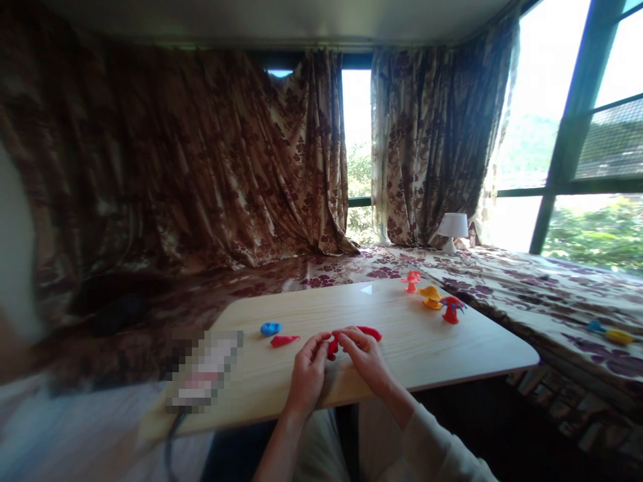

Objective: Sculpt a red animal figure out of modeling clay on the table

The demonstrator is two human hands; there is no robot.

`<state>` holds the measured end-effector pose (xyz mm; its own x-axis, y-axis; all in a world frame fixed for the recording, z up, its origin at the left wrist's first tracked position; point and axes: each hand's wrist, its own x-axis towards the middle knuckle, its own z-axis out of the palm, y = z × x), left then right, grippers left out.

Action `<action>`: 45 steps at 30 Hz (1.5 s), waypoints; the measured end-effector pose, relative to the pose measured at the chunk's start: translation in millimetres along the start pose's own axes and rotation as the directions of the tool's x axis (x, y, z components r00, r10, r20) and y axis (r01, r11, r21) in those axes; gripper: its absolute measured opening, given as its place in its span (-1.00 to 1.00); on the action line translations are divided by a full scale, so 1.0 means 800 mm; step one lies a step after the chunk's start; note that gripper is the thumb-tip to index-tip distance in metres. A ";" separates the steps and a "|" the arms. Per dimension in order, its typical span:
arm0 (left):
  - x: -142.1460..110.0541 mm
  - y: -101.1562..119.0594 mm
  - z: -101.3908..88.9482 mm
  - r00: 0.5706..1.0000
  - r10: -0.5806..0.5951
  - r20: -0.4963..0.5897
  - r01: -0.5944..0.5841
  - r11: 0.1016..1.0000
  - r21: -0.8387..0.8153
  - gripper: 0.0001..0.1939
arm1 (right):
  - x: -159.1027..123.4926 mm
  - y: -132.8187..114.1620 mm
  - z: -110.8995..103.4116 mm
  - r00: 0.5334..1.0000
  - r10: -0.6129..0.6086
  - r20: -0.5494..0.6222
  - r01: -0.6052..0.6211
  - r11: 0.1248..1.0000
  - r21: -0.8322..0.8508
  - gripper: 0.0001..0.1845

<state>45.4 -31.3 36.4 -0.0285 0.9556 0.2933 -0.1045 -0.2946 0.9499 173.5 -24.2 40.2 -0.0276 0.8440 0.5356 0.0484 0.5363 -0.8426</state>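
Here both hands meet over the near middle of the wooden desk [452, 348]: the left hand [307, 375] and the right hand [368, 358] pinch a small red piece [333, 346] between their fingertips, closed on it from either side. A curved red piece [370, 331] lies just beyond the right hand. Left of the left hand lie a red sliver [284, 341] and a blue piece [270, 328]. Well beyond the right hand stand three small toy figures [451, 309].

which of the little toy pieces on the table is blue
The flat blue piece left of both hands, beside a red piece. The three standing toys far right are red or orange.
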 end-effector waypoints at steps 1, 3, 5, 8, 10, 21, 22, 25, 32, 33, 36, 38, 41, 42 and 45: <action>0.000 0.001 0.000 1.000 -0.001 0.005 0.001 1.000 -0.003 -0.71 | 0.000 -0.002 0.000 1.000 0.002 0.005 -0.002 1.000 0.006 -0.74; -0.001 0.002 0.000 1.000 0.002 0.021 -0.002 1.000 -0.003 -0.69 | -0.001 -0.005 0.001 1.000 0.011 0.015 -0.012 1.000 0.028 -0.75; -0.001 0.003 0.000 0.999 0.006 0.036 -0.006 1.000 0.002 -0.69 | -0.001 -0.006 0.002 1.000 0.022 0.019 -0.023 0.998 0.060 -0.76; -0.001 0.000 -0.001 0.999 0.003 0.043 -0.003 1.000 0.007 -0.68 | 0.000 -0.004 0.003 0.999 0.030 0.018 -0.031 0.994 0.102 -0.76; -0.001 -0.003 -0.001 0.999 -0.004 0.041 0.003 1.000 0.009 -0.67 | 0.001 0.000 0.003 1.000 0.025 0.006 -0.026 0.995 0.101 -0.77; -0.001 0.000 0.000 1.000 -0.028 0.001 0.028 1.000 -0.004 -0.67 | 0.002 0.001 0.001 0.996 0.010 -0.083 -0.012 1.000 -0.016 -0.70; -0.001 0.001 0.000 1.000 -0.028 0.001 0.028 1.000 -0.001 -0.67 | 0.002 0.001 0.001 0.997 0.013 -0.082 -0.013 1.000 -0.006 -0.71; -0.002 0.001 0.001 1.000 -0.023 0.007 0.023 1.000 0.008 -0.68 | 0.002 0.002 0.002 0.997 0.003 -0.082 -0.004 1.000 -0.002 -0.74; 0.004 -0.014 -0.002 0.998 0.036 -0.050 -0.037 0.999 -0.007 -0.68 | 0.005 0.009 0.000 0.983 0.106 -0.149 -0.103 0.994 0.027 -0.63; 0.005 -0.016 -0.003 0.998 0.039 -0.057 -0.040 0.999 -0.012 -0.67 | 0.005 0.010 0.000 0.984 0.114 -0.139 -0.110 0.993 0.031 -0.62; 0.007 -0.021 -0.004 0.998 0.028 -0.059 -0.030 0.999 -0.035 -0.66 | 0.004 0.008 0.001 0.989 0.100 -0.105 -0.101 0.995 0.003 -0.64; 0.007 -0.022 -0.004 0.999 0.011 -0.044 -0.013 0.999 -0.046 -0.66 | 0.003 0.006 0.002 0.993 0.076 -0.090 -0.077 0.997 -0.012 -0.70; 0.007 -0.020 -0.004 1.000 0.009 -0.003 -0.009 0.999 -0.039 -0.68 | 0.002 0.004 0.004 0.998 0.036 -0.059 -0.036 0.999 0.002 -0.77; 0.007 -0.020 -0.004 1.000 0.016 0.010 -0.015 0.999 -0.029 -0.69 | 0.002 0.004 0.005 0.998 0.030 -0.053 -0.030 0.999 0.011 -0.79; 0.008 -0.021 -0.005 0.998 0.041 0.036 -0.042 0.999 0.007 -0.72 | 0.001 0.005 0.005 0.999 0.019 -0.049 -0.017 1.000 0.026 -0.80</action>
<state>43.2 -20.4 21.9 0.0032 0.9418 0.3361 -0.0965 -0.3342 0.9375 169.4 -21.2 37.2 0.0227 0.8527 0.5219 0.0225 0.5214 -0.8530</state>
